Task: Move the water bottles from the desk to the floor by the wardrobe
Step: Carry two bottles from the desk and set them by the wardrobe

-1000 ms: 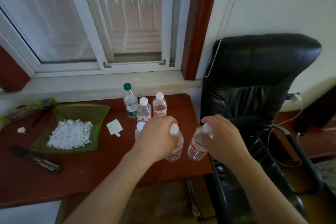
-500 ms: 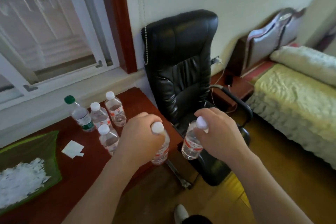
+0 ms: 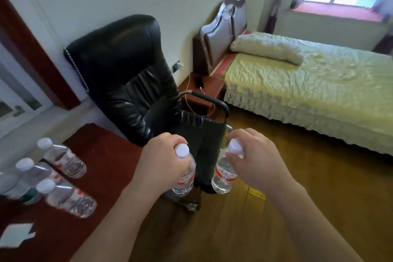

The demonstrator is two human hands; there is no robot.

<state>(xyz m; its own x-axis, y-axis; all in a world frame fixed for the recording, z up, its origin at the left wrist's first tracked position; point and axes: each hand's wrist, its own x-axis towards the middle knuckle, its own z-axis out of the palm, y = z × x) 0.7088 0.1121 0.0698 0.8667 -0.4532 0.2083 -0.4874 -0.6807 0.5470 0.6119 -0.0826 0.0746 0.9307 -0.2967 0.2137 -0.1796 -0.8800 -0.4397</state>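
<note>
Green-quilted bed (image 3: 308, 83) has swung into the upper right, black chair (image 3: 127, 74) at centre, desk (image 3: 110, 161) sliding lower left with the remaining bottles (image 3: 68, 160). Left hand (image 3: 161, 161) grips one bottle (image 3: 185, 178) by its neck, right hand (image 3: 259, 161) another bottle (image 3: 223, 176), both off the desk: carrying begun, wardrobe unseen.
</note>
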